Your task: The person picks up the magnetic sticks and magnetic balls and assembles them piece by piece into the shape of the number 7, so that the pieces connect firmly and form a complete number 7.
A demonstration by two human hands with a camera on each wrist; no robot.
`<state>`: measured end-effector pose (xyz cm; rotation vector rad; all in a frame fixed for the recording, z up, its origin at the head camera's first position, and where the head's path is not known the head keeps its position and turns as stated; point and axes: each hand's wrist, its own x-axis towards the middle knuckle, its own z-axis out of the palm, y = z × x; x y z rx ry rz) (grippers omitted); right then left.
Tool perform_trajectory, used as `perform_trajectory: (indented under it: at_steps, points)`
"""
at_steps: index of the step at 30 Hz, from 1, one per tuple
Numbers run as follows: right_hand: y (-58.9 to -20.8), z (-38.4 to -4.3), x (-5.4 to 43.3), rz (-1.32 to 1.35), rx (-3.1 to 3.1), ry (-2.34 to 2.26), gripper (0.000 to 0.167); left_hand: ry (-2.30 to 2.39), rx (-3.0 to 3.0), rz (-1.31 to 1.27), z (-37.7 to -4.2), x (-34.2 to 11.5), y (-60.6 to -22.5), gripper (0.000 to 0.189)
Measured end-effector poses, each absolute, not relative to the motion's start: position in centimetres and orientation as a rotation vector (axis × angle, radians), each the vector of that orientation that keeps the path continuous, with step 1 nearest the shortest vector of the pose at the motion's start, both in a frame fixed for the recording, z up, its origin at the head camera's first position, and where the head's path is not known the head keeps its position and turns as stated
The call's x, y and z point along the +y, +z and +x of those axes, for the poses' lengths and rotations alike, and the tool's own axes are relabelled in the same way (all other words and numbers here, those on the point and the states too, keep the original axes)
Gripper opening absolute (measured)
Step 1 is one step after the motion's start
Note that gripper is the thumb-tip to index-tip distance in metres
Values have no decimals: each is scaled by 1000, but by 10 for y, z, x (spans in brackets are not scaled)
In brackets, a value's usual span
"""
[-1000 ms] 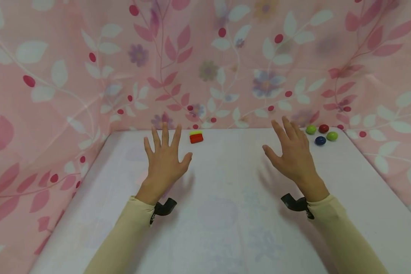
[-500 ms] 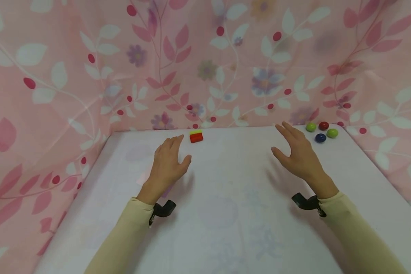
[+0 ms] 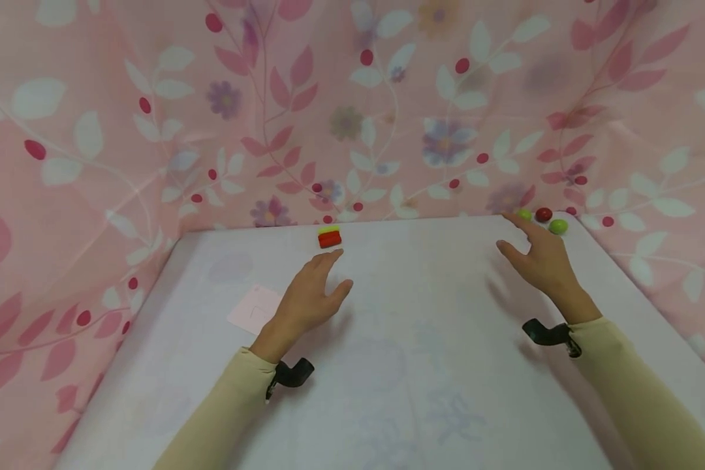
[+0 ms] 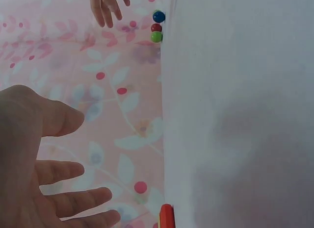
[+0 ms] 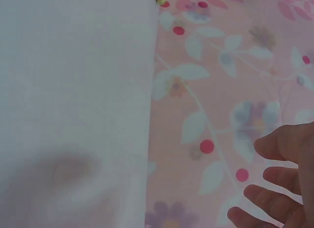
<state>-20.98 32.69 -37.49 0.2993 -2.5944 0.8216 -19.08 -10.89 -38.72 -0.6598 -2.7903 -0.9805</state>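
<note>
My left hand (image 3: 308, 297) hovers over the white table with relaxed fingers and thumb spread apart, holding nothing. Just beyond its fingertips lies a small red block (image 3: 329, 239), with a yellow-green block (image 3: 329, 230) against its far side. My right hand (image 3: 540, 258) is also raised and holds nothing; its fingers point toward a group of small glossy balls at the far right corner. Among them are a red ball (image 3: 543, 214) and a green ball (image 3: 558, 226), with another green ball (image 3: 524, 214) partly behind the fingers. A dark blue ball (image 4: 158, 16) shows in the left wrist view; the right hand hides it in the head view.
A pale pink square sheet (image 3: 252, 308) lies flat left of the left hand, partly covered by it. Pink floral cloth (image 3: 352, 117) hangs along the white table's (image 3: 388, 391) back and sides. Both wrists carry black camera mounts (image 3: 294, 373).
Both hands have turned from flat, spread fingers to a sideways, relaxed pose. The right hand has moved right toward the balls, covering the blue one; the left has shifted right, uncovering the pink sheet.
</note>
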Motion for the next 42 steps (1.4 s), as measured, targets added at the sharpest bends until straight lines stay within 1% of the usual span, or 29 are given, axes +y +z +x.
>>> perform_trajectory:
  at_steps: [4,9,14,22,26,34,42]
  points:
    - [-375,-213,343,180,-2626,834,53,-986,-2788,-686,-187,-98,-388,65]
    - [-376,-221,367,120,-2612,807,44,-965,-2771,-685,-183,-92,-389,64]
    - [-379,-229,386,35,-2629,835,45,-1007,-2762,-710,-182,-79,-391,65]
    - [-382,-242,396,-56,-2622,973,49,-1015,-2813,-834,-202,-13,-382,65]
    - [-385,-248,393,-83,-2625,1008,47,-1029,-2843,-850,-210,12,-383,64]
    - [-392,-256,400,-52,-2611,942,37,-1006,-2872,-862,-231,46,-385,62]
    - [-394,-261,417,-123,-2643,935,41,-1026,-2902,-899,-243,70,-384,61]
